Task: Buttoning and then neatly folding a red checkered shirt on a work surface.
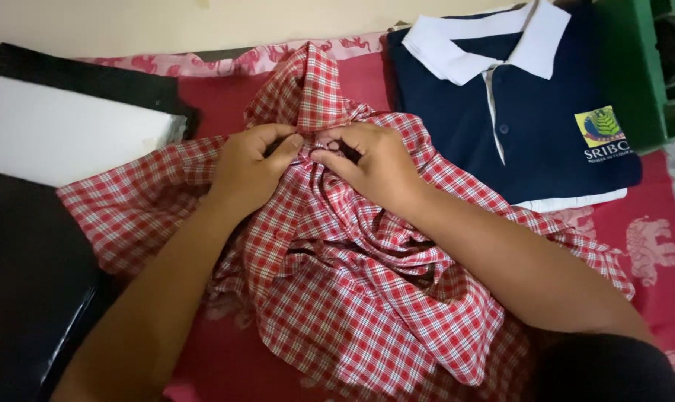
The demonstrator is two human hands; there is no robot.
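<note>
A red and white checked shirt [367, 298] lies crumpled on a red patterned cloth [650, 238]. My left hand [250, 167] pinches the shirt's front edge just below the collar. My right hand [371, 160] pinches the opposite front edge, fingertips meeting the left hand's at the placket. The collar [308, 82] stands up beyond both hands. Both forearms cross over the lower part of the shirt and hide some of it.
A folded navy polo shirt with a white collar [516, 104] lies at the far right. A white slab [55, 134] on dark material sits at the left, with a black surface [25, 298] below it. A green object [642, 67] stands at the top right corner.
</note>
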